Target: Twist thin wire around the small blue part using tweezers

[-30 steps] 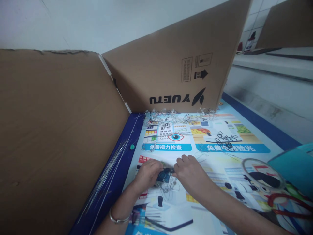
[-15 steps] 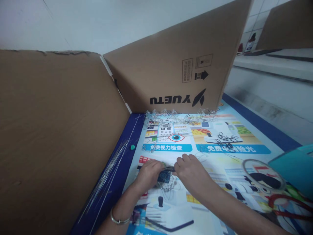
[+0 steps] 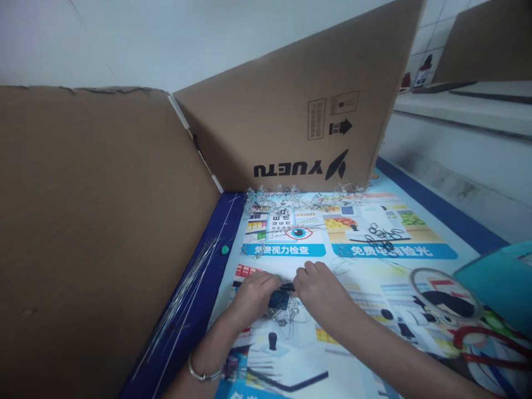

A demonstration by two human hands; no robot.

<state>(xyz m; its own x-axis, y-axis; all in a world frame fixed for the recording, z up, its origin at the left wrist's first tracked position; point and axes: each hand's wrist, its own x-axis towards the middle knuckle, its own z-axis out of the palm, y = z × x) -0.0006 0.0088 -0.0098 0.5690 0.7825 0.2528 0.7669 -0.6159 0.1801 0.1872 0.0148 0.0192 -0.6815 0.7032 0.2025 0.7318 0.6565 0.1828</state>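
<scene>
My left hand (image 3: 255,296) is closed in a pinch, a bangle round its wrist. Just to its right, my right hand (image 3: 322,296) is also closed. A thin dark piece (image 3: 286,287) bridges the fingertips of both hands; its exact kind is too small and blurred to tell. Below the fingers, a loose tangle of fine wire loops (image 3: 286,321) with small clear bits lies or hangs over the printed sheet (image 3: 303,354). Whether the tangle is joined to the dark piece is not clear.
Cardboard panels (image 3: 291,111) stand at the back and left. Clear wire pieces (image 3: 274,194) line the back panel. Straight wires (image 3: 183,293) lie along the left edge. Farther right are dark loops (image 3: 382,235), a clear ring (image 3: 446,293), red handles (image 3: 490,346) and a teal object (image 3: 502,282).
Both hands stay close together over the same spot, with only slight finger movement. The wire loops beneath them have shifted a little. The view has moved slightly.
</scene>
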